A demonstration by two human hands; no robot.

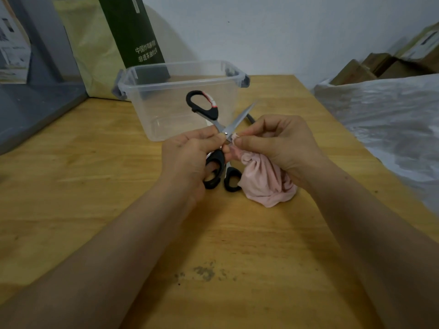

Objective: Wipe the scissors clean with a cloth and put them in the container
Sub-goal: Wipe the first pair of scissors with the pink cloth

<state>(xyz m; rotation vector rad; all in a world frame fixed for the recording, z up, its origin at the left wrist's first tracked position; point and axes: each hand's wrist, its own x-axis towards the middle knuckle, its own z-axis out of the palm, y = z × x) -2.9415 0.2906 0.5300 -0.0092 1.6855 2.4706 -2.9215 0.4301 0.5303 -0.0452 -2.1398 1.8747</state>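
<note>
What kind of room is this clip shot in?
Likely a storeroom or home workroom, not a kitchen: a bare wooden table, stacked cardboard boxes against the wall, and a plastic-covered surface at the right.

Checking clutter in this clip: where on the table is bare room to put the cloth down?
Bare wood lies left of the left hand, and nearer, between the forearms. Crowded: between the hands and clear container, where scissors and pink cloth sit.

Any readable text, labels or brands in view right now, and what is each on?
"中国" then blurred characters, top line on the dark green box behind the clear container.
"非遗茶油", end blurred, second line there.
Red and white label on the scissors handle in the container: unreadable.
Papers at far left: too blurred.
</note>
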